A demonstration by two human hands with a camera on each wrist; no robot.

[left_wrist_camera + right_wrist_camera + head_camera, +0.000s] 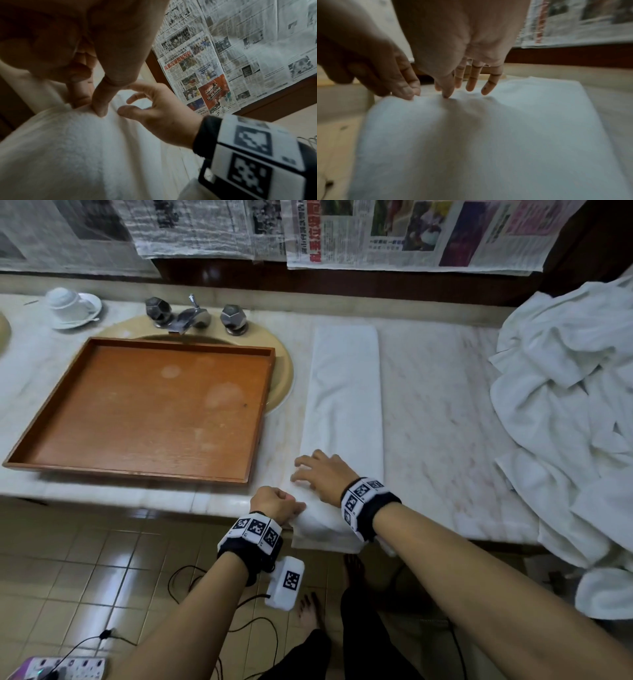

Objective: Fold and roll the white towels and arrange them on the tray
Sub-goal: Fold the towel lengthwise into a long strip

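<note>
Progress is early: one towel (342, 392) lies folded into a long strip on the bench (435, 412), its near end hanging over the front edge, and rolling looks about to start. The left hand (275, 503) pinches that end with curled fingers (101, 102); the right hand (322, 472) rests beside it, fingers (471, 82) spread and lightly bent, holding nothing. The tray (41, 422) holds no towels, and a heap (565, 405) waits unfolded. Newspaper (202, 75) behind reads "12-14 JUNE" under Chinese headlines.
</note>
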